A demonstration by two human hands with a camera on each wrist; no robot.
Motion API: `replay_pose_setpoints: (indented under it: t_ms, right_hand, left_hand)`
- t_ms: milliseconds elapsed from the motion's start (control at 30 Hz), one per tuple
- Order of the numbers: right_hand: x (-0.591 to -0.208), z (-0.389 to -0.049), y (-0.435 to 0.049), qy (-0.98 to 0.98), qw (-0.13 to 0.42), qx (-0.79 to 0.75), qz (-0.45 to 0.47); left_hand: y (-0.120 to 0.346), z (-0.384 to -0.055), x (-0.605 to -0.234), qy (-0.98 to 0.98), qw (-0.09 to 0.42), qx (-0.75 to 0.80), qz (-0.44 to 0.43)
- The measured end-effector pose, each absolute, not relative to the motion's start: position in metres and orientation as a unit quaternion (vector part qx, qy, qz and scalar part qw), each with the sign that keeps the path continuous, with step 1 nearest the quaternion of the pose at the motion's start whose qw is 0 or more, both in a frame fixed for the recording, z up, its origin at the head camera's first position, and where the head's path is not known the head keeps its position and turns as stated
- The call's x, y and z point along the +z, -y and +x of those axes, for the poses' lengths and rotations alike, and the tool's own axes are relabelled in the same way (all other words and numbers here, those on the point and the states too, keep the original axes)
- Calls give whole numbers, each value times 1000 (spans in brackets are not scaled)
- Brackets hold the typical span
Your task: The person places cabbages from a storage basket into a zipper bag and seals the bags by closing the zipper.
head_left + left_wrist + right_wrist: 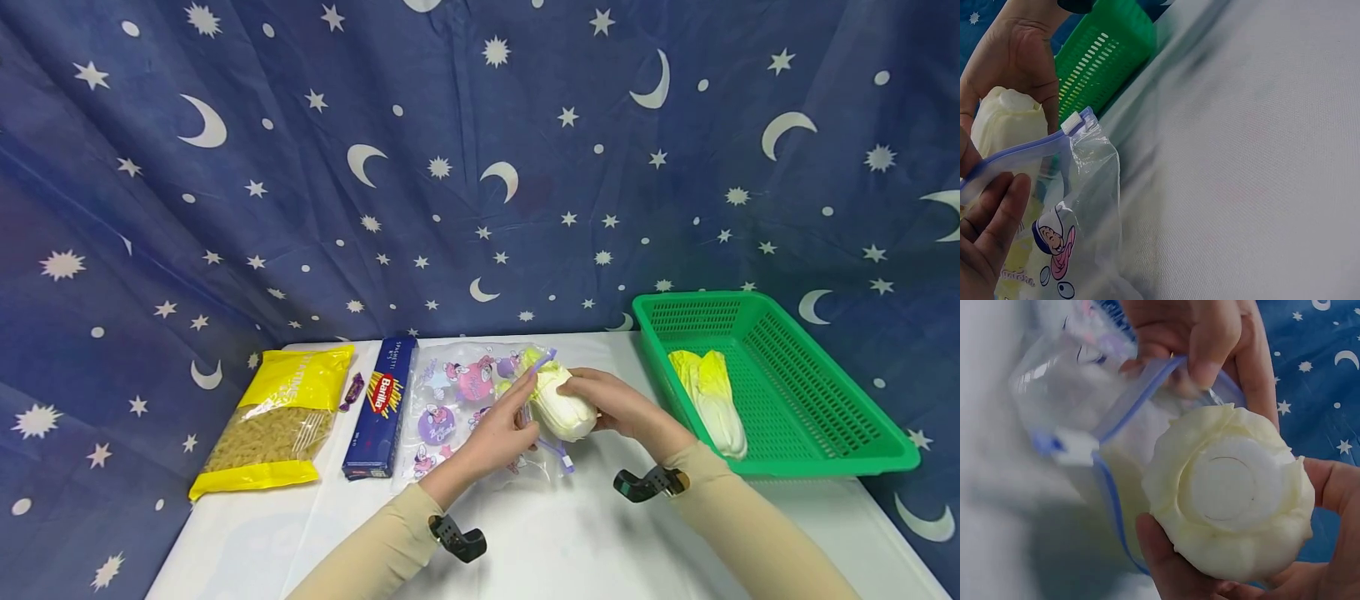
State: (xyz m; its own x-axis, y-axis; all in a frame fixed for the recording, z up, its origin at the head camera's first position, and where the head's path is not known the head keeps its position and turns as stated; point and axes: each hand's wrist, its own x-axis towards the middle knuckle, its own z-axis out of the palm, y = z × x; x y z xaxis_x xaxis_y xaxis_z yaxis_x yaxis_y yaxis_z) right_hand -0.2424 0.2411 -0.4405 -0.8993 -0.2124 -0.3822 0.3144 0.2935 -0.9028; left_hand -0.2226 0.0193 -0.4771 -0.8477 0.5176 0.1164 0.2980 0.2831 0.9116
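Two grips | left hand pinching glossy plastic bag | right hand clasping rounded, leafy cabbage

Cabbage partly inside clear bag

Forearms converge, left fingers pinching, right fingers curled.

There are two elongated white-and-yellow cabbages: one cabbage at the mouth of one clear printed plastic bag with a purple zip, the other cabbage by the left edge of one green perforated plastic basket at the right edge of one white-covered table. Toward the table's far left corner lie one yellow clear-windowed pasta packet, one small purple-wrapped sweet and one long blue cardboard spaghetti box. One left hand, one right hand.
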Motion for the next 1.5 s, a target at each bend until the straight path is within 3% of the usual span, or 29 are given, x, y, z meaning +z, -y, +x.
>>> replay_pose_setpoints:
  t_ms: [300, 867, 1500]
  right_hand:
    - [-449, -246, -234, -688, 253, -678, 60]
    - [-459, -239, -224, -706, 245, -661, 69]
    - [-461, -240, -217, -726, 228, -649, 12]
  left_hand:
    - [-22, -221, -475, -788, 103, 553, 250]
    - [-25, -221, -475, -760, 112, 592, 246]
    - [-27, -221, -476, -723, 135, 637, 229]
